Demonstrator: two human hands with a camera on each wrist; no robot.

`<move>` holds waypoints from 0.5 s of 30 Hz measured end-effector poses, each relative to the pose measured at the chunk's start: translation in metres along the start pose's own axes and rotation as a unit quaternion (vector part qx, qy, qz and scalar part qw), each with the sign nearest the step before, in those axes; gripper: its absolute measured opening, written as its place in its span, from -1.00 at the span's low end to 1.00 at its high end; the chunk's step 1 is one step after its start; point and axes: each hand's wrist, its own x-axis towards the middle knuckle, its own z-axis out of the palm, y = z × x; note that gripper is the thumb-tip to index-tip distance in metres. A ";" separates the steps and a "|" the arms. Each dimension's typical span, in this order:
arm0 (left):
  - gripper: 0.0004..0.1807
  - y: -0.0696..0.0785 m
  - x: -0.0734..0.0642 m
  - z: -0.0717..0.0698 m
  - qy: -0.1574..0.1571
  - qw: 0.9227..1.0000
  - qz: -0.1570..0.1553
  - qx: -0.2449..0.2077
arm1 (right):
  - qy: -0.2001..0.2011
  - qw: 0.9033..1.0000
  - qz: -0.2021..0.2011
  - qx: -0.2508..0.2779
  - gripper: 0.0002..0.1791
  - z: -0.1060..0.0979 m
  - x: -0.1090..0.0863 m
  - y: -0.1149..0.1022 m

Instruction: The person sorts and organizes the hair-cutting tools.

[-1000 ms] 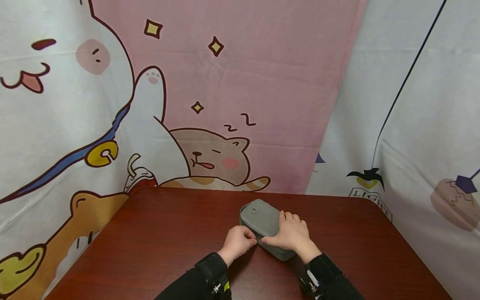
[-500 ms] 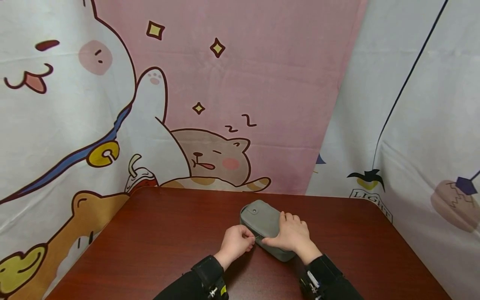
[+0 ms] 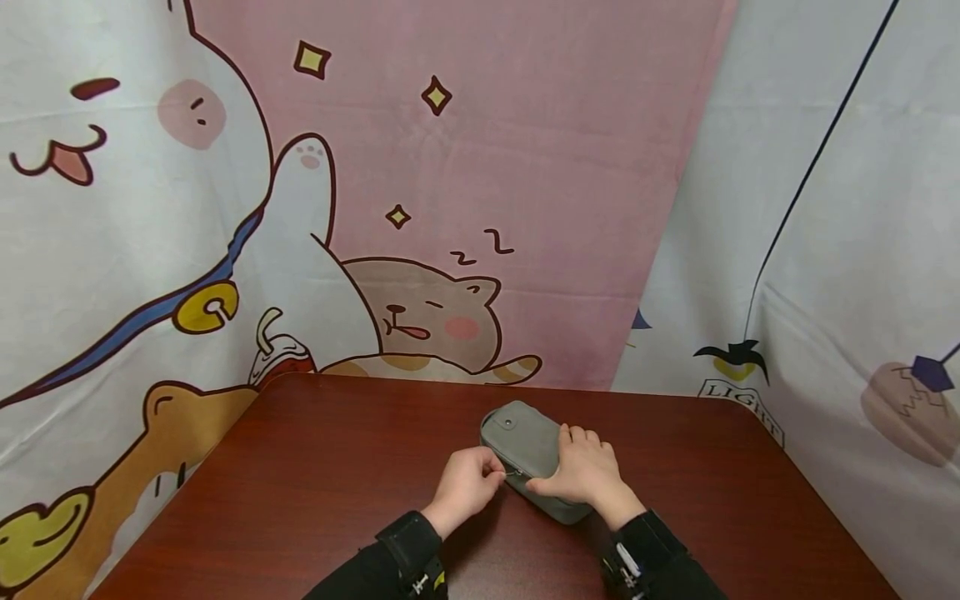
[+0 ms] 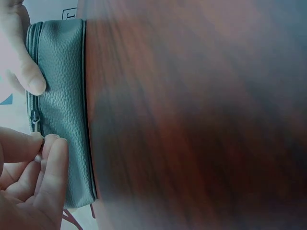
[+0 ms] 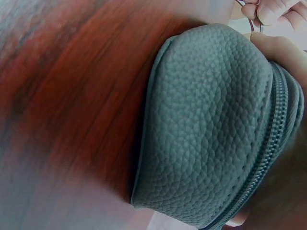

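A grey-green zip pouch (image 3: 521, 433) lies on the brown table, a snap stud near its far left end. My left hand (image 3: 467, 483) is at its near side, pinching the zipper pull (image 4: 35, 125) between thumb and fingertips. The slider sits on the zip track just short of the right thumb in the left wrist view. My right hand (image 3: 585, 471) holds the pouch from above, thumb at the near upper edge and fingers spread toward the far edge. Closed zipper teeth (image 5: 276, 129) run along the end near the right wrist. The palm hides part of the lid.
The table (image 3: 360, 433) has a dark red-brown wood-grain top. Behind it hangs a cloth (image 3: 570, 167) printed with cartoon animals, and a white printed cloth (image 3: 847, 250) hangs at the right.
My left hand has moved slightly left and away from the right thumb, and more of the zipper pull shows between them. The right hand and the pouch stay almost in place.
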 end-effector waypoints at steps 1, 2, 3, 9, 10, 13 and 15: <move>-0.83 -0.001 0.000 0.000 0.001 1.000 0.002 0.001 | 0.001 1.000 -0.002 0.000 0.27 0.000 0.000 0.000; -0.82 -0.001 0.001 0.000 0.002 1.000 0.005 0.001 | 0.001 1.000 -0.003 0.001 0.27 0.000 -0.001 0.001; -0.82 -0.002 0.001 0.000 0.002 1.000 0.007 0.001 | 0.002 1.000 -0.005 0.000 0.27 0.000 -0.001 0.001; -0.81 -0.002 0.002 -0.001 0.004 1.000 0.028 0.008 | 0.010 1.000 -0.019 -0.003 0.26 0.002 0.000 0.003; -0.81 -0.001 0.002 -0.001 0.004 1.000 0.029 0.010 | 0.012 1.000 -0.021 -0.002 0.26 0.002 0.000 0.004; -0.80 0.000 0.003 -0.002 -0.001 1.000 0.027 0.016 | 0.015 1.000 -0.025 0.000 0.26 0.003 0.001 0.006; -0.80 0.001 0.004 -0.002 -0.005 1.000 0.023 0.020 | 0.018 0.999 -0.029 0.001 0.25 0.004 0.001 0.007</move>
